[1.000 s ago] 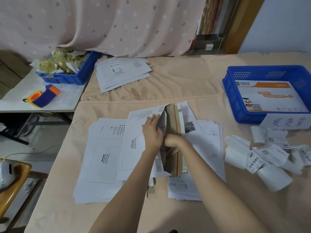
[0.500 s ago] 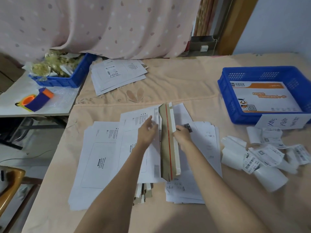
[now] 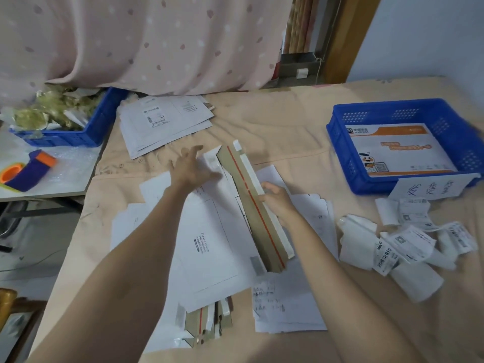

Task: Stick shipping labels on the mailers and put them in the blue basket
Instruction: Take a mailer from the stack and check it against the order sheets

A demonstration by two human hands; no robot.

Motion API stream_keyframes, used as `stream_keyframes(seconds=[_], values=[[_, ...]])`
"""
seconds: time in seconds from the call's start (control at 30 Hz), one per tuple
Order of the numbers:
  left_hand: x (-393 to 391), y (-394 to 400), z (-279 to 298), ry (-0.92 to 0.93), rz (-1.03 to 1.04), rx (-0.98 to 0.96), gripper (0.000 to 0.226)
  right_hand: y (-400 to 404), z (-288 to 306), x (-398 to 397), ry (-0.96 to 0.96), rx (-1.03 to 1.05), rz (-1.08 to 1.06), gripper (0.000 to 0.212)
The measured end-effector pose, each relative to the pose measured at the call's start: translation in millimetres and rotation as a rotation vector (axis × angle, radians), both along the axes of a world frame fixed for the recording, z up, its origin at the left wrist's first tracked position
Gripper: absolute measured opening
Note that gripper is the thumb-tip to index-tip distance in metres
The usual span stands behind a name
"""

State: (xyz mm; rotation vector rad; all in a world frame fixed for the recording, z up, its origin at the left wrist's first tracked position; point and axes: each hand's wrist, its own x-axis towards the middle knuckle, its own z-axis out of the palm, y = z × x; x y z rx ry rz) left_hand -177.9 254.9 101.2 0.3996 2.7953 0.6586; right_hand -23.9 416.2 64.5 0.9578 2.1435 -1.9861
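Left hand (image 3: pixel 192 170) now farther forward

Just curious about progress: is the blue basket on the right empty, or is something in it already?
Not empty. One white and orange mailer lies flat on the floor of the blue basket.

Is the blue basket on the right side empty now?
No, the blue basket already holds one white and orange mailer lying flat.
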Motion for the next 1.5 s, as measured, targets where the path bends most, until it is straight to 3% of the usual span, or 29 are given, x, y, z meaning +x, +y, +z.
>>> stream_keyframes(seconds=[0.07,0.17,0.23,0.33,0.5,0.6,0.7,0.73,0.83,0.87,0.97,1.13,1.23,1.33,1.43,1.5], values=[[-2,-2,1,-0.025,0.063,0.045,0.078,6,-5,1,-0.039,0.059,-0.017,0.011],[-4,-15,-5,-0.184,0.219,0.231,0.066,11,-18,10,-0.206,0.172,-0.092,0.047],[-3,-26,-6,-0.262,0.347,0.352,0.075,13,-25,21,-0.268,0.191,-0.198,0.047],[3,-40,-11,-0.368,0.432,0.492,0.077,15,-31,28,-0.309,0.031,-0.280,0.042],[19,-58,-15,-0.541,0.509,0.697,0.049,21,-26,25,-0.302,-0.184,-0.306,0.044],[27,-69,-17,-0.607,0.562,0.780,0.046,25,-18,23,-0.214,-0.320,-0.386,0.035],[32,-79,-24,-0.648,0.632,0.874,0.052,31,-17,23,-0.051,-0.443,-0.460,0.060],[35,-79,-25,-0.651,0.648,0.871,0.053,32,-14,24,-0.027,-0.433,-0.450,0.059],[48,-74,-29,-0.658,0.670,0.778,0.037,35,-14,27,-0.074,-0.221,-0.415,0.022],[53,-72,-31,-0.661,0.671,0.730,0.036,37,-16,28,-0.102,-0.139,-0.421,0.020],[62,-70,-52,-0.668,0.620,0.548,0.069,42,-31,32,-0.167,0.060,-0.435,0.031],[69,-69,-71,-0.537,0.468,0.216,0.045,47,-56,36,-0.300,0.251,-0.382,0.031],[66,-64,-76,-0.439,0.377,-0.035,0.055,46,-66,36,-0.389,0.358,-0.361,0.032],[63,-55,-78,-0.294,0.283,-0.318,0.073,42,-68,35,-0.460,0.700,-0.351,0.044],[60,-42,-79,-0.013,0.210,-0.305,0.071,33,-58,23,-0.274,0.938,-0.255,0.047],[58,-31,-82,0.087,0.058,-0.182,0.056,23,-54,8,-0.129,0.881,-0.017,0.041]])
